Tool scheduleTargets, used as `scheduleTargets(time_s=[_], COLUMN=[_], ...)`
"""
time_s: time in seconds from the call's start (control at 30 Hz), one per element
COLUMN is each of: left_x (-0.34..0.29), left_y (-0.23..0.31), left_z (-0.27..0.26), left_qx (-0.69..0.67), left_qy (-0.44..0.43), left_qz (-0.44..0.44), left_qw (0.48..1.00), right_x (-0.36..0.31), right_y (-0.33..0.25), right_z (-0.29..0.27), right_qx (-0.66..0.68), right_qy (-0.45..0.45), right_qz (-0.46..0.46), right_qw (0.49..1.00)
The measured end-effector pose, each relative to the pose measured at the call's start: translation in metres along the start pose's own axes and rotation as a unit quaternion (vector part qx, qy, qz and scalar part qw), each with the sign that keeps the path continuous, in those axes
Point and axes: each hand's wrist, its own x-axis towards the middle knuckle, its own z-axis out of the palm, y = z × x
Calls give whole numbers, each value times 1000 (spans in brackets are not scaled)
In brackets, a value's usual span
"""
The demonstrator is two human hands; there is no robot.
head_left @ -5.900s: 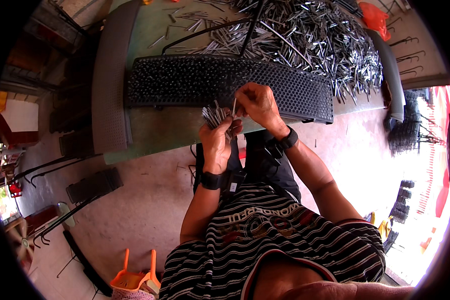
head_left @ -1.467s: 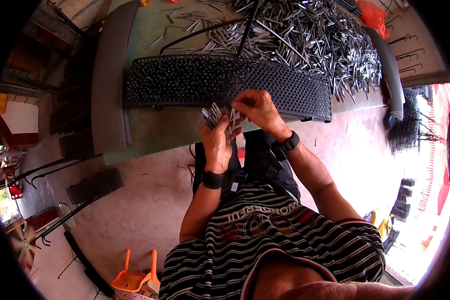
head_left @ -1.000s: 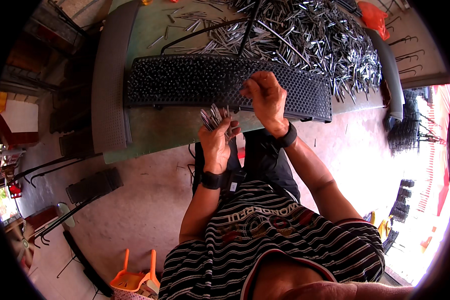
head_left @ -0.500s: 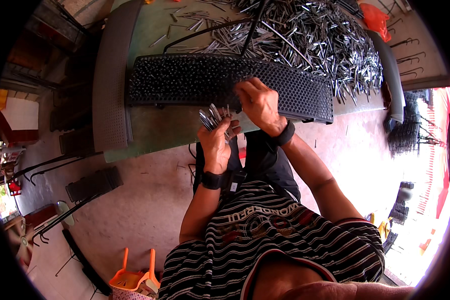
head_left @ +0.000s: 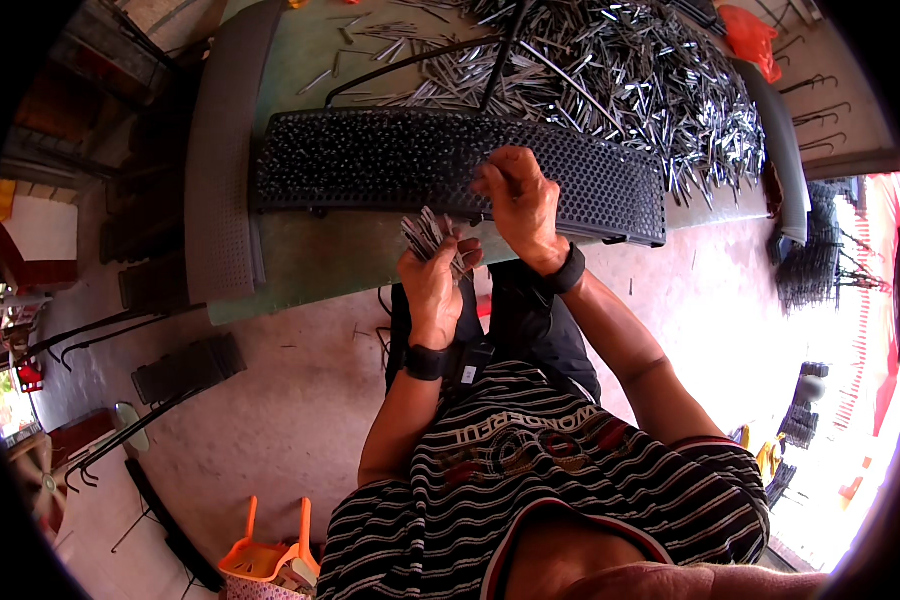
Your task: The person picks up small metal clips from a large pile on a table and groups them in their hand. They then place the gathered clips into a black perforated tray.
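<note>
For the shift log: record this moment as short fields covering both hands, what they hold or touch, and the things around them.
left hand: grip shut on bundle of metal pins, held fanned above the table edge
right hand: fingers pinched over the black perforated panel; what they pinch is too small to tell
panel: lies flat on the green table
behind panel: loose heap of metal pins
wrists: a dark band on each
</note>
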Motion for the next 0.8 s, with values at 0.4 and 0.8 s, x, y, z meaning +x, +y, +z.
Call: scheduleTargets(time_s=[0.4, 0.8], left_x=[0, -4], left_y=[3, 6], left_z=[1, 11], left_qx=[12, 17], left_qy=[22, 26], left_qz=[2, 1], left_qw=[1000, 1000], right_x=[-3, -2], right_y=[13, -2], right_z=[-1, -14], right_qx=[-132, -223], right_qy=[-64, -66], right_qz=[-145, -52], right_qw=[979, 971])
